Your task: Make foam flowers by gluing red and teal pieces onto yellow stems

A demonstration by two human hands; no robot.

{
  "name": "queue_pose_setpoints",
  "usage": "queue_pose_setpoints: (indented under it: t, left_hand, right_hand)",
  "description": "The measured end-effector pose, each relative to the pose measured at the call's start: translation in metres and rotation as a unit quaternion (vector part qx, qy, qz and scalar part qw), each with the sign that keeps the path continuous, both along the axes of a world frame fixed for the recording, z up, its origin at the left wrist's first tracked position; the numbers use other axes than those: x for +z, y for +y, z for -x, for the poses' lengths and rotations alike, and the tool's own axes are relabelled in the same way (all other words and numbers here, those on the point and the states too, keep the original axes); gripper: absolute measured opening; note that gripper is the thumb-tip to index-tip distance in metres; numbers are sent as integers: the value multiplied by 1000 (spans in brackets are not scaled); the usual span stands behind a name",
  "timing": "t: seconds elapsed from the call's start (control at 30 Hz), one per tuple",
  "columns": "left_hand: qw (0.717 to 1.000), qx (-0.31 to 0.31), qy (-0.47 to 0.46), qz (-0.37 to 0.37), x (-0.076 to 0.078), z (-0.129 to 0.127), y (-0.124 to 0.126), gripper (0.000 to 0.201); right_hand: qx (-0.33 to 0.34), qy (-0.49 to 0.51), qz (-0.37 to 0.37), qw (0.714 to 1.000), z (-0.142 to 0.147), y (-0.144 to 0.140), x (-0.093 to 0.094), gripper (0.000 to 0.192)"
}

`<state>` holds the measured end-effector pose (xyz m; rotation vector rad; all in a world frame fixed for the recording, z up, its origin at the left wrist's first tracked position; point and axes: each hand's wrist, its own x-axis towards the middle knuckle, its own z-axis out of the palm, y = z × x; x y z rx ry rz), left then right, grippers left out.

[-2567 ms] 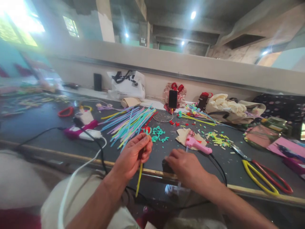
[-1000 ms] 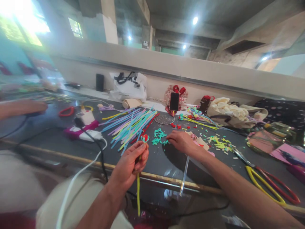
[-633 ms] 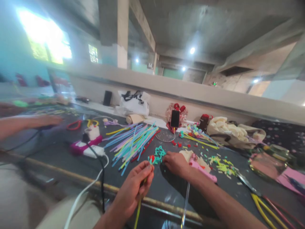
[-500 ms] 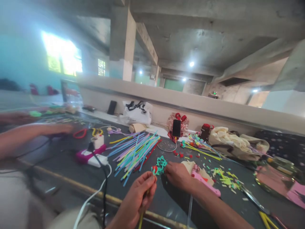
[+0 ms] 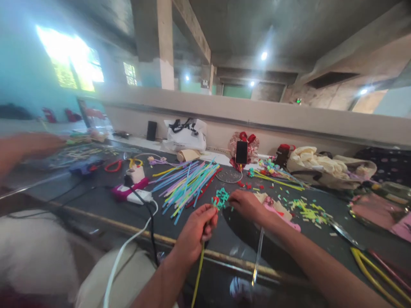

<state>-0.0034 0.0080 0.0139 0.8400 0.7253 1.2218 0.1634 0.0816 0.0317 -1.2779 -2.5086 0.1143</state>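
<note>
1. your left hand (image 5: 195,229) is clenched around a yellow-green stem (image 5: 198,269), which hangs down past the table edge (image 5: 135,222); a small red and teal flower (image 5: 215,200) sits at its top, above your fingers.
2. your right hand (image 5: 246,204) rests on the dark table just beside the pile of teal bits (image 5: 222,196), fingers curled at it; you cannot tell whether it grips a piece.
3. a white bag (image 5: 185,134) stands at the back wall, contents hidden.
4. a cream cloth bag (image 5: 324,160) lies to the right, with bunched cloth inside.
5. loose coloured straws (image 5: 186,182) fan out left of the bits.
</note>
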Motion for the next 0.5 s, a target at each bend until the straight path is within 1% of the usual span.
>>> queue_pose_setpoints:
  t: [0.1, 0.2, 0.3, 0.37, 0.5]
  left_hand:
    - [1000, -12, -3, 19, 0, -3, 7, 16]
    - [999, -19, -4, 37, 1, -7, 12, 15]
    - [999, 2, -17, 31, 1, -10, 15, 13]
    - [999, 19, -23, 29, -1, -12, 16, 13]
    - [999, 23, -20, 40, -7, -15, 15, 14]
  right_hand:
    - [-10, 69, 51, 996, -5, -2, 5, 13]
    - [-4, 142, 118, 983, -9, -7, 11, 15]
    - [12, 194, 170, 966, -10, -15, 16, 17]
    - [33, 234, 201, 951, -9, -19, 17, 15]
    - [82, 292, 261, 917, -4, -21, 14, 9]
